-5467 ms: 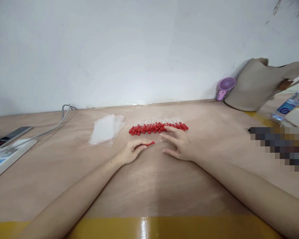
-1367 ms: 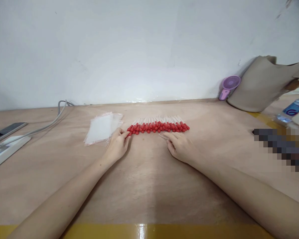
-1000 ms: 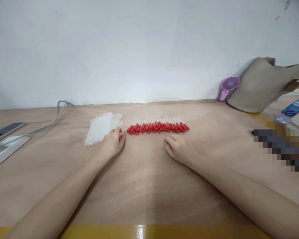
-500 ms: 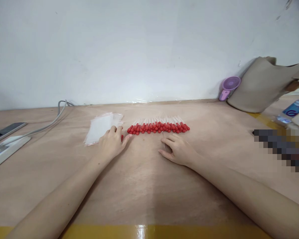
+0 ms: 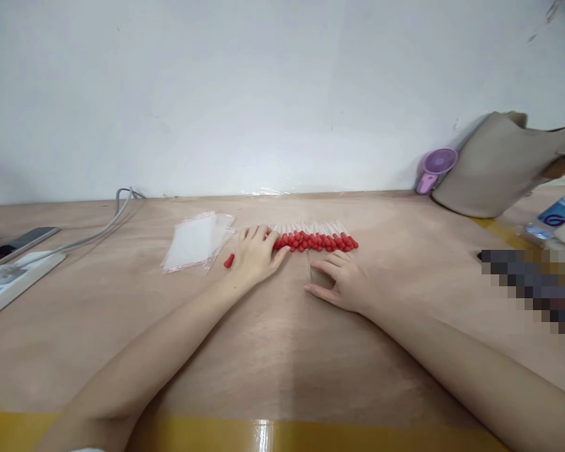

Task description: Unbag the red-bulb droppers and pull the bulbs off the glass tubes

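A row of glass droppers with red rubber bulbs (image 5: 317, 240) lies on the table, thin tubes pointing to the wall. My left hand (image 5: 255, 256) rests over the row's left end, fingers spread, hiding the droppers under it. To its left a single red rubber bulb (image 5: 228, 260) lies loose. My right hand (image 5: 341, 281) is open at the front of the row, thumb and fingers apart. A thin clear glass tube (image 5: 309, 267) lies in front of the row, just left of its fingertips; whether they touch it I cannot tell.
Clear plastic bags (image 5: 193, 242) lie in a stack at left. Farther left are a phone (image 5: 21, 245), a grey cable (image 5: 94, 235) and a white power strip (image 5: 23, 282). A purple fan (image 5: 439, 163), a beige bag (image 5: 484, 169) and a water bottle (image 5: 558, 213) stand at right.
My left hand has moved right, from beside the plastic bags onto the row's left end, uncovering the loose red bulb. My right hand has shifted slightly right from the glass tube.
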`<state>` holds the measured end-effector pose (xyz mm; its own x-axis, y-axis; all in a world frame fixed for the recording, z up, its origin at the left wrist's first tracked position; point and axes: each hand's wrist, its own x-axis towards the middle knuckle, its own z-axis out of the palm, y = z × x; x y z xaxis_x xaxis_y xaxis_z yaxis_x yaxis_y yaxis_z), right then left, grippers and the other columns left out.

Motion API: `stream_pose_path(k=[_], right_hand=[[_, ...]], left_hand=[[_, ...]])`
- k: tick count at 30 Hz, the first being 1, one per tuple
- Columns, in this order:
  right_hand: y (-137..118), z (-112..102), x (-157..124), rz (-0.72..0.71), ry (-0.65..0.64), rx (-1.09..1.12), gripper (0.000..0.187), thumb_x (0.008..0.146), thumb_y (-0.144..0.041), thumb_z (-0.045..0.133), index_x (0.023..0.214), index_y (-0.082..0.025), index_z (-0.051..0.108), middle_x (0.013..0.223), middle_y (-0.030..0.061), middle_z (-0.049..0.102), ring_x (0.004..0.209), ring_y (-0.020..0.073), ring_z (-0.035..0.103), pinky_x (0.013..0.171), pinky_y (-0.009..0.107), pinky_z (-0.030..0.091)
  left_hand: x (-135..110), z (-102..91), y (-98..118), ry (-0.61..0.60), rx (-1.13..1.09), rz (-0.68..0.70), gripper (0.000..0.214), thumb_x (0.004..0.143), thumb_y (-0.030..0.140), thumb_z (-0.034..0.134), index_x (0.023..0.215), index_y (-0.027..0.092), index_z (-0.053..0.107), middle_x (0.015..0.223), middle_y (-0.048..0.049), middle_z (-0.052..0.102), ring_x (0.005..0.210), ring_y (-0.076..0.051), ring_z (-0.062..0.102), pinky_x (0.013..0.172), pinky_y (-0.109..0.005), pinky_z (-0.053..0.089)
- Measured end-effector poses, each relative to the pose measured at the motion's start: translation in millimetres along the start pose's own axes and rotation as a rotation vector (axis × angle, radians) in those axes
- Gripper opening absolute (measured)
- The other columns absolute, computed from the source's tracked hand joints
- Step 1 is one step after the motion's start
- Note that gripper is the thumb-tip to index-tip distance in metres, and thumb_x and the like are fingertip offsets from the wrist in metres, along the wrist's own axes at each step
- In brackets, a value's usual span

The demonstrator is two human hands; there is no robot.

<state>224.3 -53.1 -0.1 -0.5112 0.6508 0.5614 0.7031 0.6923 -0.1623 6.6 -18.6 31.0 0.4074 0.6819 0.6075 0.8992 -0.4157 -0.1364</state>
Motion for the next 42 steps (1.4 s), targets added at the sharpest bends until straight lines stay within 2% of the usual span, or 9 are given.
stream_pose_path(k=[6, 12, 16, 19, 22, 26, 29, 33, 42], right_hand=[[3, 2, 1, -0.004, -0.013, 0.041, 0.040, 0.076, -0.052, 0.056, 0.094, -0.017, 0.063, 0.087, 0.0082, 0.060, 0.082, 0.0205, 0.051, 0.075, 0.035, 0.040], [2, 2, 1, -0.006, -0.012, 0.054, 0.039, 0.077, -0.051, 0.055, 0.094, -0.017, 0.063, 0.087, 0.0084, 0.060, 0.083, 0.0204, 0.052, 0.075, 0.035, 0.041], [4, 3, 0, -0.005, 0.001, 0.058, 0.037, 0.077, -0.050, 0.056, 0.093, -0.017, 0.063, 0.085, 0.0083, 0.060, 0.083, 0.0206, 0.053, 0.075, 0.036, 0.043], [5, 4, 0, -0.019, 0.069, 0.082, 0.033, 0.078, -0.045, 0.056, 0.095, -0.017, 0.062, 0.089, 0.0086, 0.060, 0.085, 0.0206, 0.054, 0.076, 0.036, 0.045], [3, 4, 0, 0.004, 0.242, 0.102, 0.036, 0.078, -0.037, 0.057, 0.108, -0.017, 0.056, 0.104, 0.0118, 0.055, 0.098, 0.0221, 0.053, 0.083, 0.037, 0.046], [0, 2, 2, 0.027, 0.413, 0.017, 0.048, 0.077, -0.033, 0.058, 0.120, -0.016, 0.048, 0.116, 0.0143, 0.050, 0.109, 0.0247, 0.048, 0.096, 0.042, 0.039], [-1, 1, 3, -0.068, 0.349, -0.032, 0.054, 0.078, -0.036, 0.057, 0.127, -0.017, 0.043, 0.123, 0.0138, 0.049, 0.115, 0.0261, 0.046, 0.098, 0.043, 0.037], [0, 1, 3, -0.208, 0.168, -0.024, 0.053, 0.080, -0.044, 0.054, 0.127, -0.019, 0.045, 0.125, 0.0104, 0.052, 0.121, 0.0256, 0.042, 0.100, 0.044, 0.034], [-3, 3, 4, -0.230, 0.069, 0.003, 0.035, 0.085, -0.038, 0.051, 0.114, -0.020, 0.057, 0.114, 0.0070, 0.062, 0.119, 0.0233, 0.045, 0.104, 0.048, 0.031]], left_hand=[[21, 24.2, 10, 0.029, -0.040, -0.041, 0.036, 0.083, 0.049, 0.044, 0.081, 0.016, 0.058, 0.095, -0.0105, 0.056, 0.090, -0.025, 0.048, 0.082, -0.040, 0.034], [25, 33.3, 10, 0.078, -0.014, -0.003, 0.023, 0.087, 0.032, 0.042, 0.080, 0.016, 0.056, 0.091, -0.0101, 0.057, 0.088, -0.024, 0.049, 0.083, -0.040, 0.034], [26, 39.1, 12, 0.108, -0.067, -0.082, 0.017, 0.086, 0.027, 0.043, 0.076, 0.016, 0.052, 0.082, -0.0090, 0.057, 0.081, -0.023, 0.050, 0.075, -0.036, 0.037], [23, 33.5, 13, 0.161, -0.211, -0.179, 0.013, 0.086, 0.025, 0.043, 0.077, 0.017, 0.048, 0.078, -0.0071, 0.055, 0.076, -0.021, 0.050, 0.069, -0.033, 0.039], [8, 15.4, 11, 0.146, -0.406, -0.246, 0.011, 0.087, 0.024, 0.042, 0.078, 0.017, 0.045, 0.074, -0.0037, 0.054, 0.068, -0.017, 0.051, 0.062, -0.029, 0.040], [-28, -10.1, 7, 0.029, -0.604, -0.175, 0.011, 0.088, 0.026, 0.043, 0.082, 0.018, 0.048, 0.074, -0.0012, 0.055, 0.066, -0.013, 0.053, 0.062, -0.027, 0.043], [-50, -17.1, 4, -0.031, -0.712, -0.087, 0.009, 0.087, 0.025, 0.046, 0.088, 0.018, 0.052, 0.082, -0.0027, 0.059, 0.075, -0.014, 0.057, 0.066, -0.027, 0.047], [-59, -13.6, 3, -0.019, -0.807, -0.059, 0.010, 0.086, 0.022, 0.049, 0.092, 0.017, 0.054, 0.089, -0.0051, 0.061, 0.085, -0.015, 0.059, 0.072, -0.028, 0.050], [-57, -7.7, 3, 0.055, -0.768, 0.056, 0.007, 0.083, 0.018, 0.052, 0.090, 0.017, 0.055, 0.089, -0.0058, 0.061, 0.088, -0.015, 0.060, 0.074, -0.028, 0.052]])
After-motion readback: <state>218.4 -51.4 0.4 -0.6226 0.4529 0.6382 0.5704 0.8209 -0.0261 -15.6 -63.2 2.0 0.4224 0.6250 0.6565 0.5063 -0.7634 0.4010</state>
